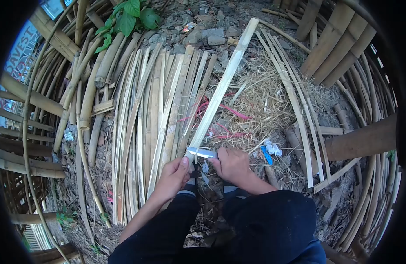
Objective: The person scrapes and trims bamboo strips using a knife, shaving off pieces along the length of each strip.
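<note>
My left hand (pixel 172 178) is closed around the near end of a long, pale split bamboo strip (pixel 223 86), which slants up and away to the right. In my right hand (pixel 233 166) is a knife (pixel 203 152), its handle hidden by my fingers. The shiny blade lies across the strip just beyond my left thumb, touching it. A thin sliver seems to stand at the blade, though it is too small to be sure.
Many split bamboo strips (pixel 154 119) lie side by side on the left. Several thin strips (pixel 295 97) rest on the right. Shavings (pixel 251 105), red plastic string (pixel 233 112) and a blue wrapper (pixel 266 155) litter the ground. Bamboo poles (pixel 365 141) stick in from the sides.
</note>
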Tool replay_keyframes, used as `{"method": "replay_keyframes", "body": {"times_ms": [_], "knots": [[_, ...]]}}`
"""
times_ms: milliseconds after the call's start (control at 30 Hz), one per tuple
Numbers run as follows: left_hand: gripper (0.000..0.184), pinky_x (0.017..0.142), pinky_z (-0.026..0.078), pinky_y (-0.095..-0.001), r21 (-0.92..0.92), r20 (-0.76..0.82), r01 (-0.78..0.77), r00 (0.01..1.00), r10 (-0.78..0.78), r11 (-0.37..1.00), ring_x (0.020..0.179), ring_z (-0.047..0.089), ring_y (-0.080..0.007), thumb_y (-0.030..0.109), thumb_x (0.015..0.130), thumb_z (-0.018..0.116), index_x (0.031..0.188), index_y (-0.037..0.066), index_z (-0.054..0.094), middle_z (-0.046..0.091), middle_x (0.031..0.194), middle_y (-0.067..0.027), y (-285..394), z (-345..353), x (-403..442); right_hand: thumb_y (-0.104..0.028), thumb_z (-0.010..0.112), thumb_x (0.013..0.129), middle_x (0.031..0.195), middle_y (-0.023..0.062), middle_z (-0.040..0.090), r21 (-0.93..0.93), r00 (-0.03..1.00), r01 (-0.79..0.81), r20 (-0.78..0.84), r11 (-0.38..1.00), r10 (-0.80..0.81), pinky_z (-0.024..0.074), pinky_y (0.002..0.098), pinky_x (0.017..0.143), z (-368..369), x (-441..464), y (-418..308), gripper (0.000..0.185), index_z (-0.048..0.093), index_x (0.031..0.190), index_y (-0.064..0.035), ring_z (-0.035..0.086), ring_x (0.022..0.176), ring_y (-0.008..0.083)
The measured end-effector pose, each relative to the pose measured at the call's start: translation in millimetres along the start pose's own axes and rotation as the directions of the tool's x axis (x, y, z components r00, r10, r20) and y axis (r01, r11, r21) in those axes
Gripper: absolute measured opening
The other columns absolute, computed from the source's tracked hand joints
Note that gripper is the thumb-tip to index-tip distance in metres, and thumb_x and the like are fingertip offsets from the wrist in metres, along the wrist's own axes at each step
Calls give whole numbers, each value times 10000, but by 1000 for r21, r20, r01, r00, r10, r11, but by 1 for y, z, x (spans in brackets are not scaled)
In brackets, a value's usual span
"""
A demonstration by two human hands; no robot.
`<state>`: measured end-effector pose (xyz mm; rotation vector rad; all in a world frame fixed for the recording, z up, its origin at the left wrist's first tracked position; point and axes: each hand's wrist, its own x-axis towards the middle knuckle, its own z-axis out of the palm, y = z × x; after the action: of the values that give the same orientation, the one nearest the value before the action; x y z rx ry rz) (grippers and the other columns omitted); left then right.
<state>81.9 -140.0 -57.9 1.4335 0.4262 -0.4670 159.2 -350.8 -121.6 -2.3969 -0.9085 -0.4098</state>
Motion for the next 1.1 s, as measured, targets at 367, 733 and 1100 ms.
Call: {"method": "replay_keyframes", "body": {"times_ms": [367,733,1100], "knots": [[403,478,345,-200,61,53,12,998,-15,998,533,446,-50,396,1089,428,973,53,605,548,693,14,-6,8,-1,-351,654,943,665,138,613,392,993,-2,106,920,-43,497,426,560,7,-8,-6,355,550,814,-36,628,596,335],[419,475,290,-214,-29,99,-7,995,10,1000,519,355,-43,417,1078,453,933,48,589,425,627,47,-14,2,0,-330,633,1010,748,-37,583,631,611,-759,775,161,-160,447,318,632,-7,-8,7,283,625,997,-47,555,741,66],[473,454,280,-221,-21,-4,43,999,-43,999,491,356,-43,447,1067,468,855,38,577,403,581,52,-13,1,1,-410,621,973,714,223,623,451,738,-342,672,825,-62,505,485,665,-24,2,-6,438,551,1035,18,645,707,436]]}}
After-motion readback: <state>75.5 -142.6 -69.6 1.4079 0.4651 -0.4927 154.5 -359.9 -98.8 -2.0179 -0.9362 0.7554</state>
